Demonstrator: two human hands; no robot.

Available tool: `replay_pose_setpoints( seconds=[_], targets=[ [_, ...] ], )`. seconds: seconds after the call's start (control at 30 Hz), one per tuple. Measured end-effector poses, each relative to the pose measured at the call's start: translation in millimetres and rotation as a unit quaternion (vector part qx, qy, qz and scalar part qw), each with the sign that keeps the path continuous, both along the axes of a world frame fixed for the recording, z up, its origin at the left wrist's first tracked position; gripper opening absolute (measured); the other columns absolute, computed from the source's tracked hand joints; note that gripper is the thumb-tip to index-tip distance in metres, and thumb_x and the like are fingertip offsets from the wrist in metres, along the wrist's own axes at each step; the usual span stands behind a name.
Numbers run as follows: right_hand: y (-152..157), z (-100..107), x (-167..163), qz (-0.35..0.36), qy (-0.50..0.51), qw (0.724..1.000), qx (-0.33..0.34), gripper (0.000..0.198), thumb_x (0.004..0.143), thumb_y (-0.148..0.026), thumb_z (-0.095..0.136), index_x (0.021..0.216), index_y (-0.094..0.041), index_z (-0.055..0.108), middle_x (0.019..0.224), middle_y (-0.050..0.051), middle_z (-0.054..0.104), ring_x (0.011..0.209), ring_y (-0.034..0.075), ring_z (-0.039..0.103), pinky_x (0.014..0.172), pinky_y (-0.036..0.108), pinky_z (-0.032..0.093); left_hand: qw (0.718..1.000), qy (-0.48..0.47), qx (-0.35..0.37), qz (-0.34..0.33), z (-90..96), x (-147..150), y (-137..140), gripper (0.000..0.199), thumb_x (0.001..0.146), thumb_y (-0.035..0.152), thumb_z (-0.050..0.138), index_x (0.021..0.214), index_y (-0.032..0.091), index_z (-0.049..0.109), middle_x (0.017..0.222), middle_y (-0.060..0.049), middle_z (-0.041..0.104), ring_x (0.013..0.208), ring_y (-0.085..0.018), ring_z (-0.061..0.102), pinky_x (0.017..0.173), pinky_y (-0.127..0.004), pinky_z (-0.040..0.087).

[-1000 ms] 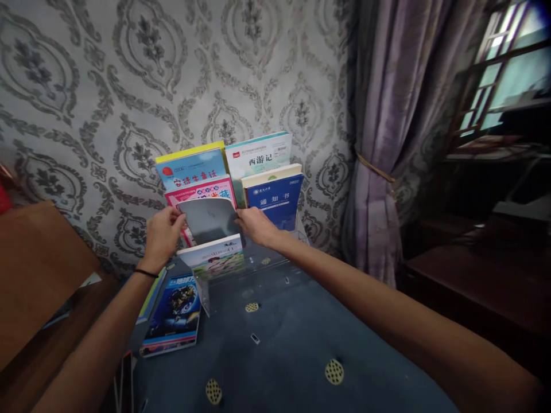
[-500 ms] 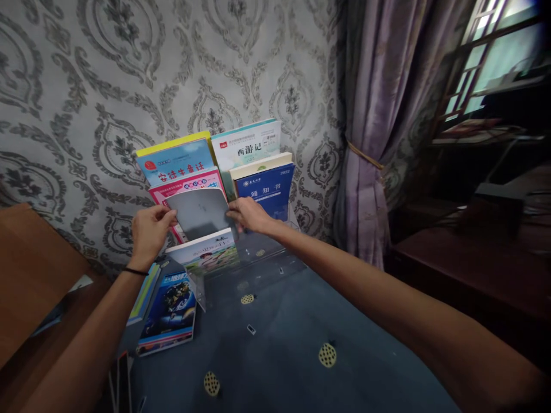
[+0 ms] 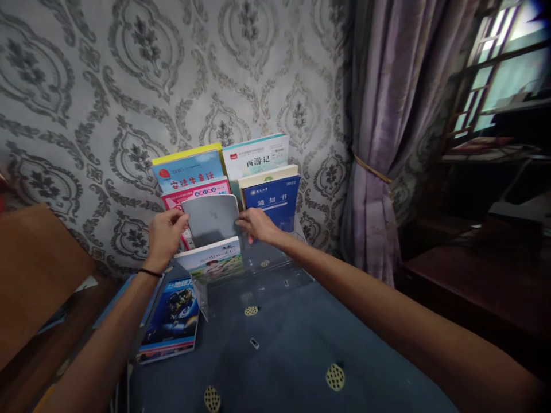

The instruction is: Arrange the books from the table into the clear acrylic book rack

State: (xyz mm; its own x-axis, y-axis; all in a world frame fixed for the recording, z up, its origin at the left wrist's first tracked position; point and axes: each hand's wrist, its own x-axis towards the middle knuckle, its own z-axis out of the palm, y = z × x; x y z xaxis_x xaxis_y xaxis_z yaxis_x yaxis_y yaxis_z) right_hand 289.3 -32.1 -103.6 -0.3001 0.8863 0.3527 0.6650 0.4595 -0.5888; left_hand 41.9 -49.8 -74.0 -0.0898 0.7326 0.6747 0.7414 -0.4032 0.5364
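A thin grey-covered book point(image 3: 213, 218) stands upright in a clear tiered book stand point(image 3: 202, 298), between my two hands. My left hand point(image 3: 167, 232) pinches its left edge, and my right hand point(image 3: 258, 225) grips its right edge. Just in front stands a book with a green landscape cover point(image 3: 219, 261). Behind the grey one are a pink book point(image 3: 172, 198) and a blue book with a yellow top edge point(image 3: 189, 166). To the right, a dark blue booklet point(image 3: 279, 201) stands before a cream book point(image 3: 267, 173) and a pale green-white book point(image 3: 258, 152).
A stack of books topped by a blue one with an earth picture point(image 3: 172, 315) lies left on the dark tablecloth point(image 3: 293, 355). A brown board point(image 3: 38, 275) leans at far left. Patterned wallpaper point(image 3: 193, 74) rises behind; a tied purple curtain point(image 3: 379, 126) hangs at right.
The view has shifted, so the stand and hands appear slightly lower and farther right. Both hands keep their hold on the grey book, which stays at about the same place in the stand.
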Motion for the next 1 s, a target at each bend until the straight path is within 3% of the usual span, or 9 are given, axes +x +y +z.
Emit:
replay_pose_setpoints(
  seconds=[0.2,0.6,0.77,1.0],
  targets=[
    [-5,5,-3,-0.034,-0.044,0.998,0.01,0.028,0.094,-0.023,0.052,0.073,-0.017,0.069,0.044,0.0,0.057,0.064,0.017,0.068,0.061,0.023,0.04,0.999,0.032,0.006,0.016,0.8,0,-4,0.023,0.08,0.039,0.057,0.066,0.02,0.062,0.061,0.001,0.067,0.063,-0.018,0.066,0.061,-0.026,0.044],
    [4,1,-3,-0.021,-0.054,0.998,0.015,0.032,0.095,-0.026,0.051,0.067,-0.018,0.064,0.044,-0.002,0.055,0.053,0.014,0.063,0.058,0.021,0.041,0.981,0.173,-0.011,0.092,-7.3,3,-14,0.032,0.084,0.036,0.055,0.056,0.022,0.048,0.058,-0.001,0.06,0.059,-0.017,0.051,0.056,-0.027,0.025],
    [7,-5,-1,-0.021,-0.042,0.999,0.027,0.03,0.095,-0.028,0.051,0.069,-0.018,0.062,0.064,-0.002,0.067,0.047,0.01,0.057,0.055,0.022,0.037,0.988,0.144,-0.006,0.062,-9.0,2,-5,0.028,0.081,0.032,0.056,0.057,0.022,0.047,0.056,0.0,0.058,0.057,-0.016,0.05,0.055,-0.026,0.029],
    [9,-5,-1,-0.009,-0.033,0.998,0.044,0.032,0.095,-0.026,0.053,0.065,-0.019,0.057,0.072,0.0,0.072,0.062,0.012,0.064,0.058,0.021,0.036,0.997,0.053,-0.049,0.006,-15.6,0,2,0.018,0.08,0.029,0.054,0.064,0.022,0.052,0.059,0.001,0.059,0.059,-0.017,0.061,0.057,-0.025,0.044]
  ],
)
